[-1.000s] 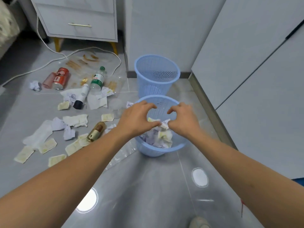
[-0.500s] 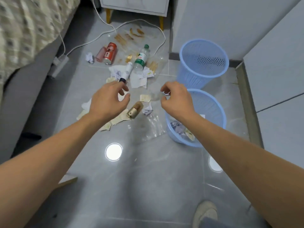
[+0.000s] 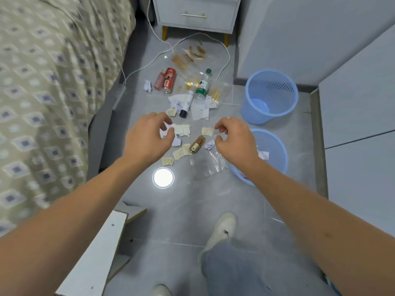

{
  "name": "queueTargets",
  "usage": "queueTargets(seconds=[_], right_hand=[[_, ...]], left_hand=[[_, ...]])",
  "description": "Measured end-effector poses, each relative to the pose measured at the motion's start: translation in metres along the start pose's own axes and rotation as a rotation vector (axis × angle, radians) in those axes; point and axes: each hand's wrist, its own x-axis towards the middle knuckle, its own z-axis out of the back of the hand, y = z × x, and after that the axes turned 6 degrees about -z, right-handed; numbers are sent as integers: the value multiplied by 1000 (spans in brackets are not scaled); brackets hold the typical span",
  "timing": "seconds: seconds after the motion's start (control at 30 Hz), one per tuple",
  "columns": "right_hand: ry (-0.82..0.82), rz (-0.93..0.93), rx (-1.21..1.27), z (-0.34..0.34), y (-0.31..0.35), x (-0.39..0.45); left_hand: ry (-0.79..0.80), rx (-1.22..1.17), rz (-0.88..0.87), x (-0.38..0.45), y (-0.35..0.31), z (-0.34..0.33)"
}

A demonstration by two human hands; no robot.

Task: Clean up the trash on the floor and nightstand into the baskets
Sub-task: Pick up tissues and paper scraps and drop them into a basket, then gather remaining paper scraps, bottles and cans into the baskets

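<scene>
Two blue baskets stand at the right: the near basket (image 3: 277,146) holds crumpled paper, the far basket (image 3: 252,103) looks empty. Trash lies scattered left of them: a red can (image 3: 169,80), a green-label plastic bottle (image 3: 202,87), a white tube with a dark cap (image 3: 187,103), a gold bottle (image 3: 197,144), white tissue (image 3: 181,130), a crumpled paper ball (image 3: 210,144), beige wrappers (image 3: 179,153) and a clear plastic bag (image 3: 209,163). My left hand (image 3: 149,137) hovers over the tissue, fingers loosely curled, holding nothing. My right hand (image 3: 233,137) hovers beside the near basket, also holding nothing.
The bed (image 3: 53,82) fills the left side. The white nightstand (image 3: 196,13) stands at the far end with a white cable (image 3: 226,56) looping on the floor before it. White cabinets (image 3: 359,103) line the right. A white board (image 3: 96,253) lies lower left, near my shoe (image 3: 224,229).
Both hands left the near basket, where they held paper over it, and moved left over the scattered trash, holding nothing. The view has pulled back and shifted towards the bed.
</scene>
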Motion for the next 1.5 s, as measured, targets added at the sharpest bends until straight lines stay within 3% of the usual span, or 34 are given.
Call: queueTargets(seconds=[0.27, 0.7, 1.07, 1.5], right_hand=[[26, -20, 38, 34, -9, 36], [-57, -209, 152, 47, 1, 70], [-189, -398, 78, -72, -20, 120], [-232, -395, 82, -240, -110, 143]], left_hand=[[-17, -5, 77, 56, -13, 28], [-9, 25, -59, 193, -19, 57], [255, -149, -268, 235, 60, -86], [254, -218, -306, 223, 131, -278]])
